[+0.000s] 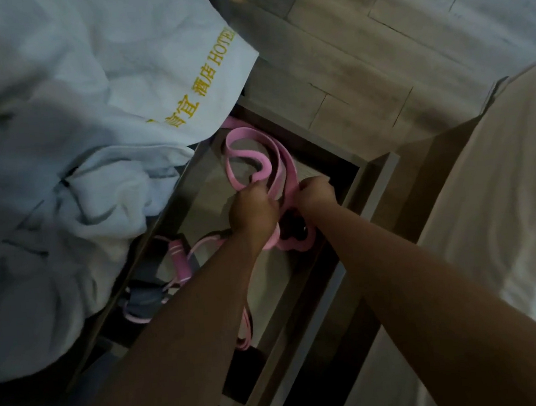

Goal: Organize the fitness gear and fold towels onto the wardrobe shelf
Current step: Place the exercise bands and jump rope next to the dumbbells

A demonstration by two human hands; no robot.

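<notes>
— Hands?
— Both closed on the pink band (277, 156): left hand (254, 212) gripping one strand, right hand (316, 195) pinching another just beside it.
— And the band?
— Held over the wardrobe shelf (201, 206), looping away from the hands, with one strand trailing down under the left forearm.
— Other gear?
— Left of the arms on the shelf, a pink tube exerciser (179, 263) with foam grips, lying across something grey (141, 298). Under the hands, a pink scalloped piece (292, 243) with a dark middle; cannot tell what.
— Towels?
— Unfolded, heaped at the left. On top, a white towel (135, 61) with yellow "HOTEL" lettering, draped over the shelf edge and covering the band's far end.
— Around that?
— Beyond, wood-look floor (343, 48); at the right, white bedding (506, 212).
</notes>
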